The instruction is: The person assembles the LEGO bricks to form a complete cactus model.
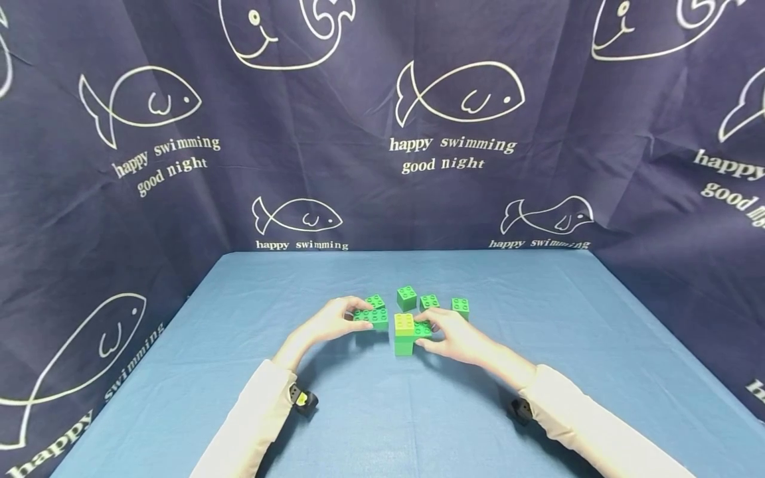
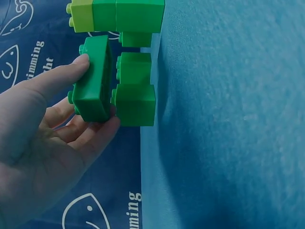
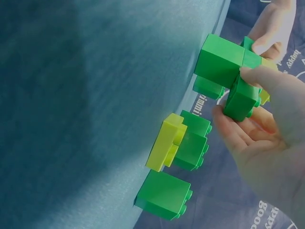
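Note:
My left hand [image 1: 335,320] [image 2: 52,119] pinches a long green brick [image 1: 374,318] [image 2: 93,81] between thumb and fingers, to the left of a small stack. That upright stack has a yellow brick [image 1: 404,322] on top and green [image 1: 403,347] [image 3: 219,59] below. At its right side, my right hand [image 1: 457,337] [image 3: 271,129] grips a green brick [image 1: 422,329] [image 3: 240,98] high against the stack, thumb on one side and fingers on the other. Whether that brick is joined to the stack, I cannot tell.
Behind the hands stand several green bricks [image 1: 407,299] [image 2: 136,105] [image 3: 164,194] on the blue cloth [image 1: 335,272]. A yellow brick [image 3: 164,143] lies beside green ones in the right wrist view. A dark patterned curtain [image 1: 358,133] hangs beyond the table.

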`<state>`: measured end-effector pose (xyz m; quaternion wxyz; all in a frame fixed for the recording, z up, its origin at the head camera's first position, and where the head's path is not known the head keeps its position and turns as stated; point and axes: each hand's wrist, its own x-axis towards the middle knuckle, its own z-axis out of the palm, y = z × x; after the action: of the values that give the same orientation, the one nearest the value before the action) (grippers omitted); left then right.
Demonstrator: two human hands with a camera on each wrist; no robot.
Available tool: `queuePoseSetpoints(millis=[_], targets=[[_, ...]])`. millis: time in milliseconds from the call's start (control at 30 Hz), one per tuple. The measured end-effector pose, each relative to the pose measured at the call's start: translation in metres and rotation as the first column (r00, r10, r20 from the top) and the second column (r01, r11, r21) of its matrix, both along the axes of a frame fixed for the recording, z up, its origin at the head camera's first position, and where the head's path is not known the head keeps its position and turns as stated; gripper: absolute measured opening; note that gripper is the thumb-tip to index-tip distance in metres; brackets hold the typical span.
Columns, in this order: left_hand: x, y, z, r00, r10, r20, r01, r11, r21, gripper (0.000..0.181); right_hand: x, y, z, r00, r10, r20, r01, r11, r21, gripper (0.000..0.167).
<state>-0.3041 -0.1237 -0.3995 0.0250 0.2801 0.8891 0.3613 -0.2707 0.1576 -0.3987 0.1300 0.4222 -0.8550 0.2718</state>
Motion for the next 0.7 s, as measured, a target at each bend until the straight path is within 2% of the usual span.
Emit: queuePoseSetpoints(millis=[400, 700], targets=[[0.0017, 0.0000, 0.0019, 0.999, -0.008, -0.035, 0.009, 0.999, 0.037, 0.037, 0.0006, -0.0002, 0.0004, 1.000, 0.008, 0.000, -0.008, 1.000, 0.013, 0.032], [0.0049, 0.0010, 0.0081, 0.999, 0.008, -0.051, -0.004, 0.997, 0.076, 0.038, -0.0018, 0.0004, -0.0002, 1.000, 0.016, -0.008, -0.016, 1.000, 0.014, 0.035]])
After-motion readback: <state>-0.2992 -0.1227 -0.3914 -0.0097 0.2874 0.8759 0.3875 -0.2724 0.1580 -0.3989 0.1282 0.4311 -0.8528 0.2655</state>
